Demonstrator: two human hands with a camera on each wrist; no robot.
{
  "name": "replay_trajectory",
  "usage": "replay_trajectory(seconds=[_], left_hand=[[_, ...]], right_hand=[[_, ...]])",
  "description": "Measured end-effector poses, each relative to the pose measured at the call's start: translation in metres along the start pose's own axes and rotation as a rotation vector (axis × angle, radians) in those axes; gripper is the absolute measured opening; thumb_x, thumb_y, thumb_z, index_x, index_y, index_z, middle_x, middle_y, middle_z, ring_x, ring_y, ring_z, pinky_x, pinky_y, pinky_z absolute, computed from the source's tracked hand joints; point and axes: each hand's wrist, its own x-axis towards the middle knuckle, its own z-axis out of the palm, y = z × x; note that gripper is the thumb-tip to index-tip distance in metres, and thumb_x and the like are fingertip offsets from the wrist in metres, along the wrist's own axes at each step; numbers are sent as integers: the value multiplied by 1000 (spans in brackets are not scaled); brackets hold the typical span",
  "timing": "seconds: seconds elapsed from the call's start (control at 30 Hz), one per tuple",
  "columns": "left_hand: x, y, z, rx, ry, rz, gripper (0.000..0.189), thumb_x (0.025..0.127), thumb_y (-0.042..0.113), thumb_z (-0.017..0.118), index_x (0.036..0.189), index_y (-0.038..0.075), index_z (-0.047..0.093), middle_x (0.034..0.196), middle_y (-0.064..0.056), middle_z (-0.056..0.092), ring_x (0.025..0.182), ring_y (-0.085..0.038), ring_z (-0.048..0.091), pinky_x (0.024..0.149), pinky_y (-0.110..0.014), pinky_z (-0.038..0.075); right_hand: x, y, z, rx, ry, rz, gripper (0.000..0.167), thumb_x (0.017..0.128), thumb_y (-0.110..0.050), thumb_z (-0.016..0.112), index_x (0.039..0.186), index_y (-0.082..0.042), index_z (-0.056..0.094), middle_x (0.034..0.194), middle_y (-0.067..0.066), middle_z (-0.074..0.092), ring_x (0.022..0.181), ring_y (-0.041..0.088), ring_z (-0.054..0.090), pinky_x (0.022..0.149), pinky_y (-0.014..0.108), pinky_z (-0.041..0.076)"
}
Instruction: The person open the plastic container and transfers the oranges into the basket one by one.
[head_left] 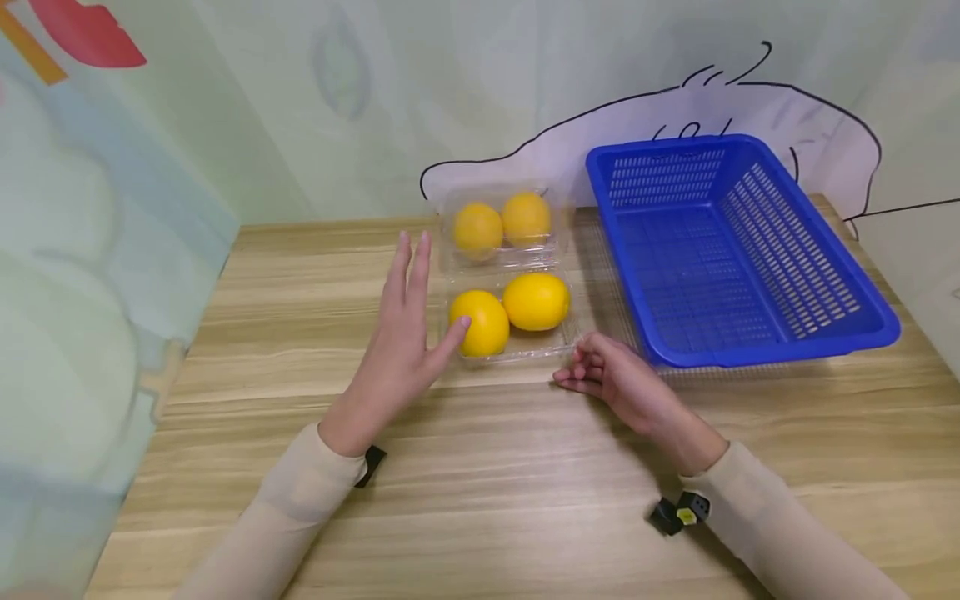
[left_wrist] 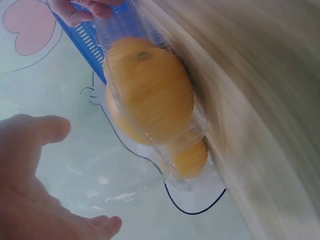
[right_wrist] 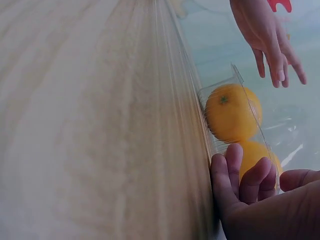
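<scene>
Two oranges, the left orange (head_left: 480, 325) and the right orange (head_left: 536, 302), sit side by side in a clear plastic box (head_left: 517, 354) with its top open. My right hand (head_left: 626, 379) pinches the front right corner of this box with curled fingers; in the right wrist view its fingertips (right_wrist: 234, 155) overlap the near end. My left hand (head_left: 397, 337) is spread over the left side, fingers straight, thumb overlapping the left orange, holding nothing. Behind, two more oranges, such as the back orange (head_left: 527, 218), show through clear plastic.
A blue plastic basket (head_left: 645, 325) with slotted walls stands to the right of the box, on a rack-like patterned base. Behind the wooden table (head_left: 480, 483) rises a wall (head_left: 300, 108) with cartoon drawings.
</scene>
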Motion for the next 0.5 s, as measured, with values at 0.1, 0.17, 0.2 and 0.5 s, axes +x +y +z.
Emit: replay_trajectory(seconds=[0.1,0.17,0.2,0.5], left_hand=[[-2,-1,0,-17,-32,-35,95,104,28,68,172,11,4,178,-20,2,163,-42,11,128,-64,19],[-4,-2,1,-19,-69,-47,93,104,30,67,172,9,6,177,-20,4,162,-43,13,128,-64,18],[-5,-3,2,-18,-89,-53,92,105,30,67,171,9,7,177,-21,5,162,-44,15,128,-63,18],[-15,-6,3,36,-223,-92,89,103,34,70,170,6,17,176,-24,13,160,-46,20,127,-66,20]], right_hand=[[0,0,0,-5,-6,1,20,105,-9,37,93,-8,53,83,3,57,91,15,74,97,32,60],[-1,-1,0,-7,-11,2,20,105,-8,38,93,-8,53,84,3,58,92,15,74,97,32,60],[-1,-1,1,-6,-10,3,20,104,-8,38,92,-8,53,84,3,58,92,15,74,97,32,60],[-2,-1,2,-20,8,18,19,106,-11,38,95,-6,53,85,3,59,93,15,73,97,30,59]])
